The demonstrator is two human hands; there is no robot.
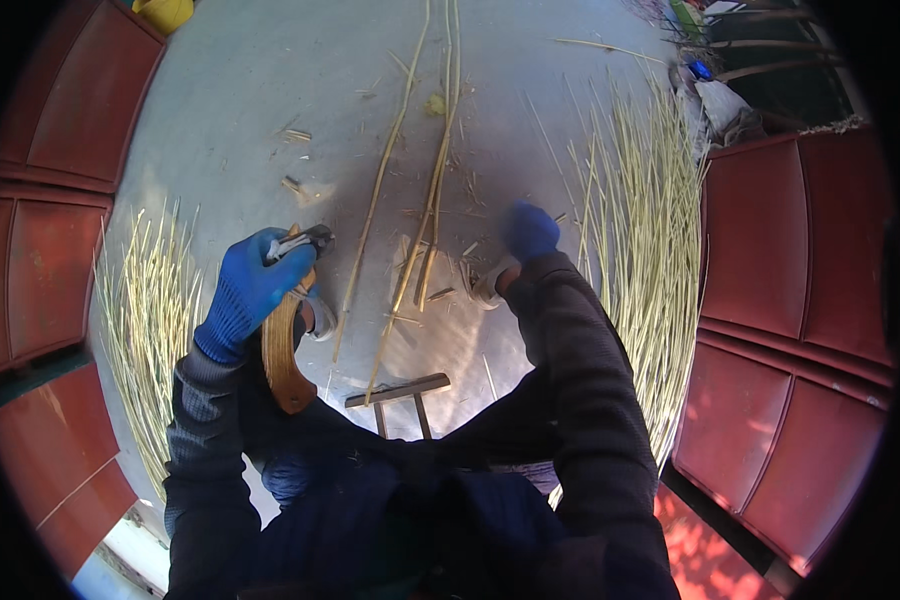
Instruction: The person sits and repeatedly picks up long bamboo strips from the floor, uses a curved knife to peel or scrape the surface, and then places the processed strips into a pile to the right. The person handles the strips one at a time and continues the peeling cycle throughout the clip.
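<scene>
My left hand (248,285), in a blue knitted glove, is closed round a tool with a curved wooden handle (283,360) and a dark metal head (317,238). The handle's lower end hangs down over my left thigh. My right hand (530,232), also in a blue glove, is out in front of my right foot. It is smeared by motion, so its fingers and anything in them cannot be made out. Between my feet lie several long thin canes (438,180), running away from me. Nearest my lap, a cane's end reaches a small wooden crossbar (398,390) on two legs.
Thin pale strips lie in a large heap (645,240) on the right and a smaller one (150,330) on the left. Red panels (755,235) line both sides. Short offcuts (295,135) litter the grey floor. A yellow container (165,12) stands far left; mixed clutter (725,105) lies far right.
</scene>
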